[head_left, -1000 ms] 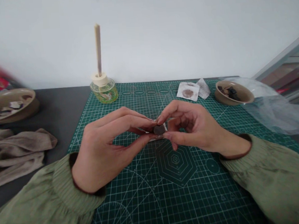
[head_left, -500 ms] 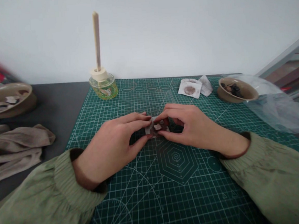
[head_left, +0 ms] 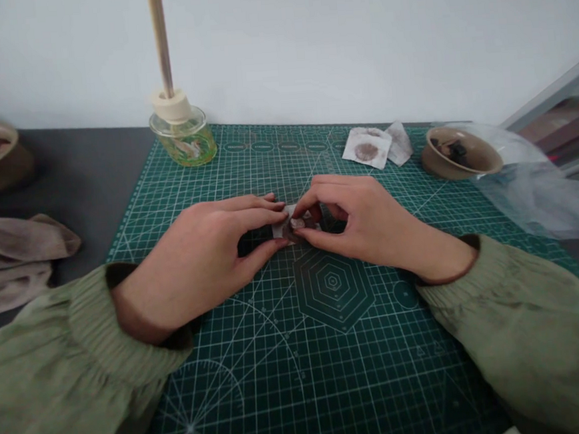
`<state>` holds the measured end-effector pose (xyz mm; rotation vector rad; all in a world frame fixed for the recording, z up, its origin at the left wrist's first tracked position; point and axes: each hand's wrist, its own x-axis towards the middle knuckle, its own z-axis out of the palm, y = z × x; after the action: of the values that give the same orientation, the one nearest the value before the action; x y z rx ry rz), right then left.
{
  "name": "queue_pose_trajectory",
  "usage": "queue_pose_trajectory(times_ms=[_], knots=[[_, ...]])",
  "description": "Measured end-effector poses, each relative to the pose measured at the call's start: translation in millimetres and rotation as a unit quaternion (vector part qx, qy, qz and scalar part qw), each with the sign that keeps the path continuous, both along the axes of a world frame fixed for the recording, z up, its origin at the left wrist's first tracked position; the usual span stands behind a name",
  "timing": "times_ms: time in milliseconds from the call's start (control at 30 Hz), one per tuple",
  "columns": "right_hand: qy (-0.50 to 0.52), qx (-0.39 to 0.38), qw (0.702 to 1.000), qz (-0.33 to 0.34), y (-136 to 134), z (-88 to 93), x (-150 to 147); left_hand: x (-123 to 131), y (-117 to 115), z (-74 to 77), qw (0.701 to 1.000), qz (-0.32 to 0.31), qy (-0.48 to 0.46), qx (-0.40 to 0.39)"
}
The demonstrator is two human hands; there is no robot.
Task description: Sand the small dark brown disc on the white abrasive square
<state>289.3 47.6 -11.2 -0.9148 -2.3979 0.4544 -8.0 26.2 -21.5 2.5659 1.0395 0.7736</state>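
Note:
On the green cutting mat (head_left: 264,399) lies a small white square pad (head_left: 279,231) with a dark brown middle. My left hand (head_left: 197,258) holds its left side, with thumb and fingertips at the near and far corners. At the brown middle, my right hand (head_left: 360,218) has thumb and forefinger closed around a small pale piece (head_left: 297,223), whose kind I cannot make out. The right fingers hide part of the pad. Beyond my hands, another white square pad (head_left: 367,147) with a round brown patch overlaps a crumpled one (head_left: 400,143).
A small tan bowl (head_left: 430,163) with dark bits stands at the right, beside a clear plastic bag (head_left: 529,205). At the left are a larger tan bowl (head_left: 5,172) and a grey-brown cloth (head_left: 16,248). A glass reed diffuser (head_left: 183,138) stands near the wall.
The view has tilted down and turned slightly right, so most things sit higher in the picture. Both hands stay at the pad, with the right fingers still around the pale piece.

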Motion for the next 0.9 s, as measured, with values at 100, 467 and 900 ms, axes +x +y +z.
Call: queue_pose_trajectory(times_ms=[100, 467, 900], knots=[[0.0, -0.007, 1.0, -0.012, 0.5, -0.1, -2.6, -1.2, 0.6, 1.2, 1.0, 0.0, -0.011, -0.011], [-0.018, -0.045, 0.998, -0.031, -3.2, 6.8, -3.9, -0.3, -0.7, 2.0, 0.999, 0.023, -0.008, -0.045], [-0.012, -0.064, 0.998, -0.015, -5.2, 8.6, -3.9, 0.5, -0.9, 4.1, 0.999, 0.026, 0.013, -0.031]])
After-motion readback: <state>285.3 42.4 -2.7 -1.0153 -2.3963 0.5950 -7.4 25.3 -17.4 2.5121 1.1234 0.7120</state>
